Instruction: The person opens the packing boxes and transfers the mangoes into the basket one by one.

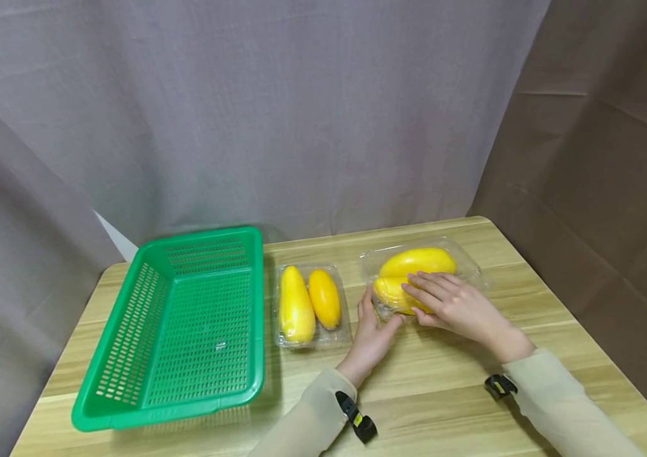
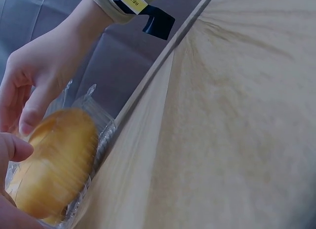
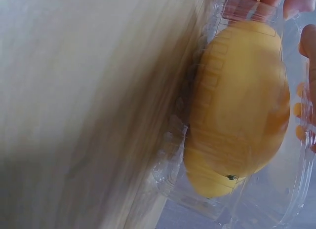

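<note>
Left hand (image 1: 373,336) grips the clear box (image 1: 468,271) near the surface's (image 1: 443,393) far edge; right hand (image 1: 460,308) lies unclenched atop. Best press gently, evenly.

You have one left hand (image 1: 371,336) and one right hand (image 1: 460,308) in view — two in all — with two sleeves (image 1: 313,416) and two black wrist straps (image 1: 357,417). You also have one table (image 1: 443,393), one green basket (image 1: 258,304) and two clear containers (image 1: 333,337): two yellow fruits (image 1: 297,304) in one, two in the other, four fruits altogether.
</note>
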